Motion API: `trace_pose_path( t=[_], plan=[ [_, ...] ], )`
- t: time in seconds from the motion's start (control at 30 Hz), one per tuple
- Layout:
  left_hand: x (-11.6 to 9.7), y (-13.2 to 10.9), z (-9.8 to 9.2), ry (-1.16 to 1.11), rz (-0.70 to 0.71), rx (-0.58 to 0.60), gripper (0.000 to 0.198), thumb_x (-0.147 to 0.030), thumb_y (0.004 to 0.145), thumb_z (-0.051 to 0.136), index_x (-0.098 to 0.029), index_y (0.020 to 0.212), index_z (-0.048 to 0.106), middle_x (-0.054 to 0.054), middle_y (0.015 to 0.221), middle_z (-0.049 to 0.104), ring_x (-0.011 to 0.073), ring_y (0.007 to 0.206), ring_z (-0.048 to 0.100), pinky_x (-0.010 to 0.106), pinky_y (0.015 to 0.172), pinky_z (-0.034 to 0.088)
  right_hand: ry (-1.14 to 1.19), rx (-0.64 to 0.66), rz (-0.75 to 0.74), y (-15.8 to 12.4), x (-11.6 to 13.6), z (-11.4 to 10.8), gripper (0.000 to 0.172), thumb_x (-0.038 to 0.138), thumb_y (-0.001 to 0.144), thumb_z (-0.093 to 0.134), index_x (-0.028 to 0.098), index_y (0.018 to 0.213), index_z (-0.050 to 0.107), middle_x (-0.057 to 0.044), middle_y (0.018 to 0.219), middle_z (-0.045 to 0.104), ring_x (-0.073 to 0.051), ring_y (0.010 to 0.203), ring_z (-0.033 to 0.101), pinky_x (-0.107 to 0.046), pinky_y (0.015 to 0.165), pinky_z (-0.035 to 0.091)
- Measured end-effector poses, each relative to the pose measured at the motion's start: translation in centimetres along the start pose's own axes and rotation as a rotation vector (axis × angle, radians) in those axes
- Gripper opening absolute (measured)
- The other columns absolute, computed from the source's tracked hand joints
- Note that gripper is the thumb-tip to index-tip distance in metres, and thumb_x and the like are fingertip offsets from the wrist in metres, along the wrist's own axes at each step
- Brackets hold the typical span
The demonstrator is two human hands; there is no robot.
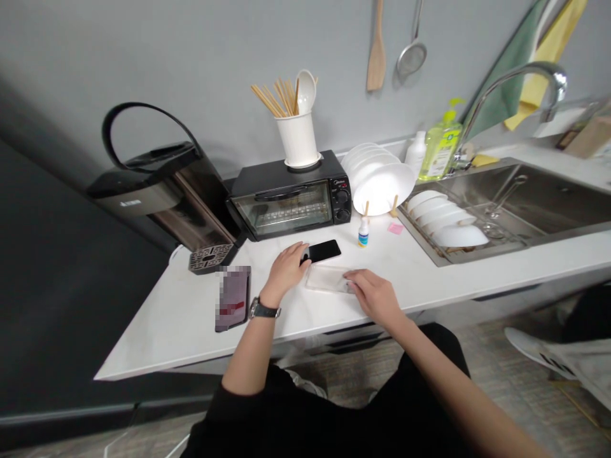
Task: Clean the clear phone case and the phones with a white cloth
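Note:
On the white counter lies a black smartphone (pixel 324 252), screen up. My left hand (pixel 287 267), with a watch on its wrist, grips the phone's left end between thumb and fingers. Just in front of the phone is a clear phone case (pixel 327 278), lying flat. My right hand (pixel 373 291) pinches the right end of this case. Behind the hands, a small white bottle (pixel 363 233) with a blue and yellow label stands upright, and a pink slip (pixel 395 228) lies to its right. Left of my left wrist rests another phone-like device (pixel 233 299), its screen partly blurred out.
A black toaster oven (pixel 291 207) carries a white utensil holder (pixel 299 137). At left stands a dark drinks machine (pixel 176 197). White plates (pixel 384 187) stand in a rack beside the sink (pixel 544 219), which holds bowls (pixel 446 219). A person's shoe (pixel 534 350) shows at lower right.

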State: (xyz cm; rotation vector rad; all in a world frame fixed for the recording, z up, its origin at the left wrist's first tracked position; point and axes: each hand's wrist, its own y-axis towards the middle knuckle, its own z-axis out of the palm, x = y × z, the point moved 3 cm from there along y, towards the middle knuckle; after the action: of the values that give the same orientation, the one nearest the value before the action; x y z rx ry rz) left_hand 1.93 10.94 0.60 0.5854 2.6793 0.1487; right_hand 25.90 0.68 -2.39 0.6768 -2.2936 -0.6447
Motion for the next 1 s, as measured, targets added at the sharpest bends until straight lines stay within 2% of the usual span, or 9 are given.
trace_pose_path(
  t=[0.1, 0.2, 0.37, 0.5, 0.67, 0.73, 0.83, 0.9, 1.0],
  plan=[
    [1.4, 1.7, 1.3, -0.034, 0.045, 0.055, 0.049, -0.032, 0.097, 0.059, -0.017, 0.143, 0.061, 0.014, 0.151, 0.060, 0.0291, 0.143, 0.053, 0.045, 0.124, 0.038, 0.020, 0.169, -0.075, -1.7, 1.1, 0.4, 0.027, 0.023, 0.108, 0.042, 0.023, 0.121, 0.066, -0.008, 0.126, 0.075, -0.022, 0.115, 0.071, -0.044, 0.107, 0.055],
    [2.7, 2.2, 2.0, -0.064, 0.061, 0.056, 0.050, -0.040, 0.097, 0.061, -0.018, 0.142, 0.063, 0.012, 0.149, 0.062, 0.0276, 0.140, 0.056, 0.043, 0.122, 0.040, -0.041, 0.205, -0.028, -2.8, 0.7, 0.2, 0.026, 0.020, 0.108, 0.042, 0.023, 0.122, 0.063, -0.008, 0.133, 0.072, -0.023, 0.121, 0.069, -0.052, 0.116, 0.047],
    [3.2, 1.0, 1.9, -0.082, 0.045, 0.022, 0.058, -0.045, 0.091, 0.071, -0.021, 0.143, 0.063, 0.012, 0.152, 0.060, 0.0310, 0.140, 0.056, 0.045, 0.121, 0.042, -0.142, 0.108, 0.139, -3.1, -1.6, -0.9, 0.026, 0.022, 0.108, 0.040, 0.022, 0.121, 0.063, -0.009, 0.128, 0.074, -0.026, 0.116, 0.071, -0.055, 0.115, 0.047],
    [1.8, -0.5, 1.4, -0.027, -0.004, -0.036, 0.044, -0.042, 0.092, 0.070, -0.025, 0.133, 0.070, 0.010, 0.143, 0.067, 0.0306, 0.130, 0.064, 0.041, 0.114, 0.047, -0.152, 0.069, 0.171, -3.0, -2.1, -0.8, 0.027, 0.023, 0.108, 0.040, 0.023, 0.122, 0.063, -0.009, 0.130, 0.073, -0.026, 0.117, 0.070, -0.056, 0.115, 0.048],
    [0.8, -1.0, 0.2, -0.020, -0.133, -0.131, 0.026, -0.037, 0.099, 0.059, -0.020, 0.112, 0.074, 0.013, 0.097, 0.079, 0.0301, 0.097, 0.074, 0.036, 0.090, 0.052, -0.170, 0.042, 0.200, -2.7, -2.1, -0.1, 0.029, 0.024, 0.108, 0.040, 0.023, 0.125, 0.064, -0.009, 0.134, 0.072, -0.028, 0.118, 0.071, -0.059, 0.113, 0.050],
    [0.8, -1.2, -0.6, -0.046, -0.181, -0.191, 0.030, -0.038, 0.102, 0.051, -0.018, 0.102, 0.074, 0.012, 0.082, 0.076, 0.0281, 0.085, 0.073, 0.033, 0.081, 0.050, -0.169, 0.004, 0.230, -2.4, -2.0, -0.1, 0.031, 0.025, 0.108, 0.041, 0.023, 0.126, 0.065, -0.010, 0.136, 0.071, -0.030, 0.124, 0.069, -0.061, 0.113, 0.050],
    [0.5, -2.6, -1.3, -0.131, -0.211, -0.259, 0.045, -0.043, 0.106, 0.039, -0.017, 0.090, 0.072, 0.008, 0.079, 0.073, 0.0227, 0.077, 0.068, 0.029, 0.070, 0.046, -0.096, -0.125, 0.257, -1.4, -1.4, -0.7, 0.031, 0.029, 0.109, 0.042, 0.023, 0.121, 0.070, -0.009, 0.142, 0.068, -0.032, 0.137, 0.060, -0.063, 0.118, 0.043],
    [-0.2, -4.2, -0.9, -0.245, -0.213, -0.239, 0.054, -0.051, 0.106, 0.034, -0.015, 0.085, 0.070, 0.006, 0.077, 0.071, 0.0196, 0.071, 0.063, 0.026, 0.063, 0.044, 0.039, -0.231, 0.286, -0.6, -0.8, -1.1, 0.032, 0.032, 0.109, 0.043, 0.023, 0.122, 0.071, -0.008, 0.143, 0.067, -0.030, 0.139, 0.058, -0.058, 0.120, 0.043],
    [-1.7, -6.7, 1.0, -0.641, -0.236, -0.050, 0.053, -0.059, 0.099, 0.047, -0.015, 0.083, 0.071, 0.002, 0.073, 0.069, 0.0172, 0.065, 0.057, 0.026, 0.058, 0.041, 0.300, -0.284, 0.369, 0.3, -0.2, -0.4, 0.037, 0.038, 0.109, 0.045, 0.022, 0.129, 0.071, -0.010, 0.141, 0.068, -0.027, 0.133, 0.063, -0.047, 0.114, 0.052]
  ],
)
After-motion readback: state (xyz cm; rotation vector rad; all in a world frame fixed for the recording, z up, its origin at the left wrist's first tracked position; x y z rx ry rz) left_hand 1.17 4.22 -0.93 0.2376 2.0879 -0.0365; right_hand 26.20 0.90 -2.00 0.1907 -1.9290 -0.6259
